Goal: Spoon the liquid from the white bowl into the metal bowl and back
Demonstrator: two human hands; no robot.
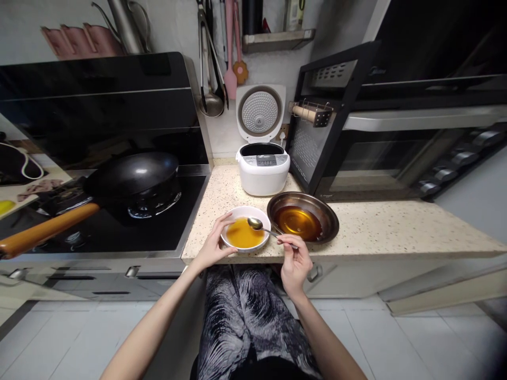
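Note:
A white bowl (266, 215) of yellow-orange liquid stands near the counter's front edge. My left hand (216, 244) grips its left rim, thumb at the front and fingers on the far side. Between the fingertips of my right hand (296, 261) is the handle of a metal spoon (255, 224). The spoon's bowl hangs over the right part of the white bowl; whether it touches the liquid I cannot tell. Just to the right sits a wide metal bowl (331, 221) with clear amber liquid in it.
Behind the bowls stands a white rice cooker (264, 179), lid up. A black wok (130, 177) with a wooden handle rests on the stove (158, 232) at left. An oven (388, 158) occupies the right side. Kitchen tools, including a ladle (212, 104), hang on the wall.

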